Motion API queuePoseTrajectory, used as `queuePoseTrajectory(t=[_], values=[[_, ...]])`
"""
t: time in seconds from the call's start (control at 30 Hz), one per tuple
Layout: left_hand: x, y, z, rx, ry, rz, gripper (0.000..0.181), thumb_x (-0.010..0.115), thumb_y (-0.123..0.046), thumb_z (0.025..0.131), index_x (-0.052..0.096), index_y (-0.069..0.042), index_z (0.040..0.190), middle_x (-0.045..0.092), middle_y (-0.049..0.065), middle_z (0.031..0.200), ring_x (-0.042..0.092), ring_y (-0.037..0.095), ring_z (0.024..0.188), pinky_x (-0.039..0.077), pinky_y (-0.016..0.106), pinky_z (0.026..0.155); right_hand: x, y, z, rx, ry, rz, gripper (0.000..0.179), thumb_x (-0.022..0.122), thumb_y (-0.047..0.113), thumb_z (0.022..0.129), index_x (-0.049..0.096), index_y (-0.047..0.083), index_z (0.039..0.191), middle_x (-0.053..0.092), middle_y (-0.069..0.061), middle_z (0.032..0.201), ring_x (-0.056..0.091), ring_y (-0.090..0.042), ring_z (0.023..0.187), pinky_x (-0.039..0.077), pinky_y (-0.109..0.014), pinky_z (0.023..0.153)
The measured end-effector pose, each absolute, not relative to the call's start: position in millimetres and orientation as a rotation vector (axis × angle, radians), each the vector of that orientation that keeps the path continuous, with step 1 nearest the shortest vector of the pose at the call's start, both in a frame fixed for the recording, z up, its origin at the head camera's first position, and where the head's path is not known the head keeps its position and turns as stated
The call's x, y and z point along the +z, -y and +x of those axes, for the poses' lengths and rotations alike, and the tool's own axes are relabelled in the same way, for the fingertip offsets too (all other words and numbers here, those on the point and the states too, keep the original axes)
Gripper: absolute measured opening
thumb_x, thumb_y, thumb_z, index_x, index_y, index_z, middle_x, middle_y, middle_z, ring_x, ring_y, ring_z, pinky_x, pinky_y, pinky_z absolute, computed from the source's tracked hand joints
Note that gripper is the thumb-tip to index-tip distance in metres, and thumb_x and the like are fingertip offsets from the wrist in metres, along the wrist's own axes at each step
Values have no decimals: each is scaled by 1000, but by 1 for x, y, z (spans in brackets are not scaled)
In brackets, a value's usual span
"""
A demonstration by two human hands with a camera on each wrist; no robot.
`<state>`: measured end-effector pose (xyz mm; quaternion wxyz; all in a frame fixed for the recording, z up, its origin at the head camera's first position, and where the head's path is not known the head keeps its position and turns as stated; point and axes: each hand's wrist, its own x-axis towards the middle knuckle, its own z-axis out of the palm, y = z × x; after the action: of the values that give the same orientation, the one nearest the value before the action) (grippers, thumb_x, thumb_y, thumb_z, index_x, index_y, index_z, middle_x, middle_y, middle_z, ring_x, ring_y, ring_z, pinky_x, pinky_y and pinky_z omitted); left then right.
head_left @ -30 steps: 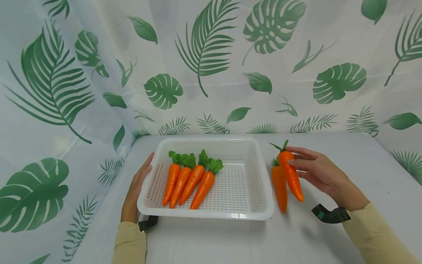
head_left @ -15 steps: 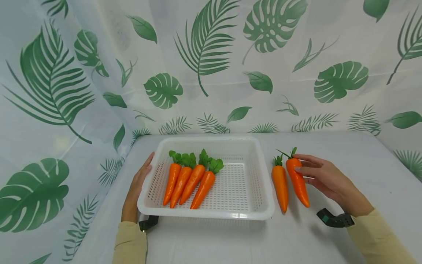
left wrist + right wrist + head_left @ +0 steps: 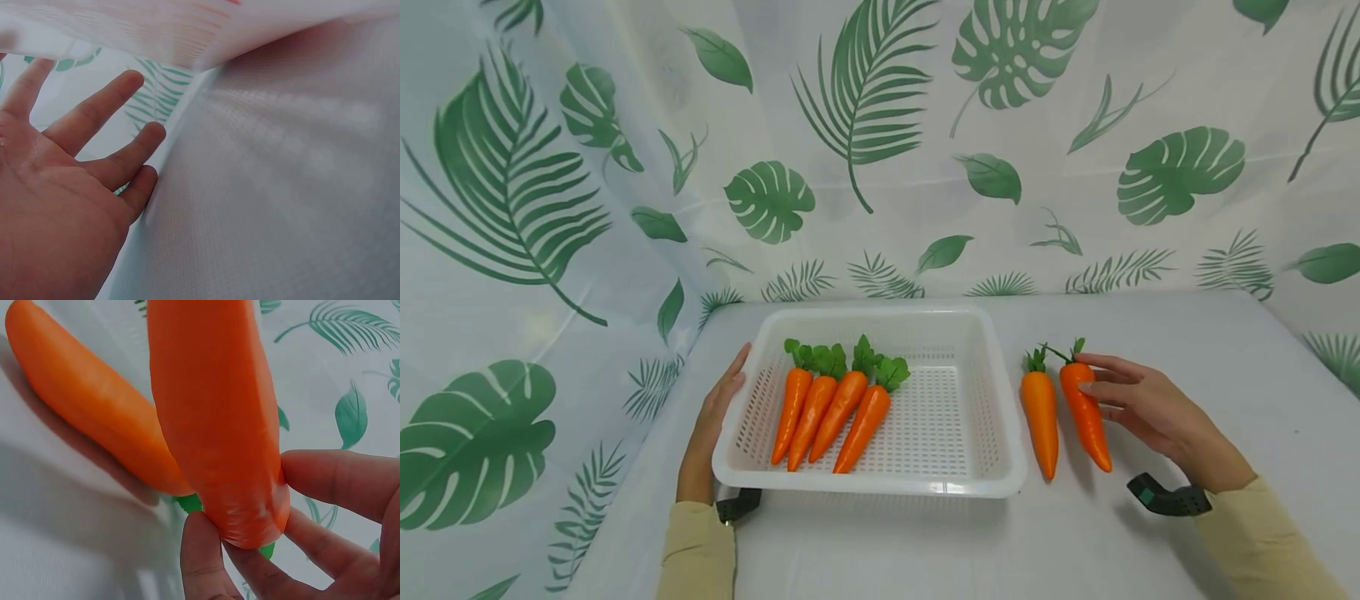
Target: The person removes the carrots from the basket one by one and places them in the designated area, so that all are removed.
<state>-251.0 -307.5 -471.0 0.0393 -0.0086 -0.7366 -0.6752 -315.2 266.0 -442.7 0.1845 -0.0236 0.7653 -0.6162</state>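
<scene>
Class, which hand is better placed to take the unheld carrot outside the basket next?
Probably the right hand: it is nearer the unheld carrot, though it would first need to release the held carrot. The left hand is across the basket, at its left side.

In front of me spreads a pale, whitish table (image 3: 887, 554), its left side slanting inward toward the far end. Left of its middle stands a white plastic basket (image 3: 880, 482) with slotted walls, one long side facing me, a soft shadow falling under the near rim. Just to its right, an orange carrot (image 3: 1040, 421) lies directly on the surface, green leafy top on the far side, tip pointing near, toward me.
</scene>
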Motion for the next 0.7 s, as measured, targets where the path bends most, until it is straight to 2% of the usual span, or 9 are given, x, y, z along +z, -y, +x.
queuePoseTrajectory(t=[0.13,0.3,0.5,0.7], values=[[-470,308,-251,-2081,2248,-39,60,36,-41,116,22,-26,173,28,-3,175,36,32,153,47,30,107,-444,-266,-315,-1709,-2181,-56,69,64,26,110,33,-3,165,38,-24,159,60,-7,109,58,-26,91],[-470,307,-250,-2095,2237,-52,61,36,-42,116,22,-26,173,28,1,175,37,34,151,49,27,105,-443,-266,-313,-1675,-2209,-56,69,62,23,110,30,-7,164,25,-34,165,58,-5,106,57,-24,88],[-471,308,-250,-2095,2243,-21,61,37,-43,116,23,-29,173,29,-1,175,40,33,148,51,29,103,-445,-266,-312,-1613,-2270,-60,69,59,21,111,27,-8,164,24,-38,165,57,-4,104,57,-24,86],[-472,310,-251,-2096,2247,-35,61,37,-43,116,22,-28,173,27,-4,175,36,32,152,48,31,107,-447,-266,-313,-1557,-2323,-59,69,60,23,110,29,-8,164,27,-37,165,57,-7,106,57,-23,86]])
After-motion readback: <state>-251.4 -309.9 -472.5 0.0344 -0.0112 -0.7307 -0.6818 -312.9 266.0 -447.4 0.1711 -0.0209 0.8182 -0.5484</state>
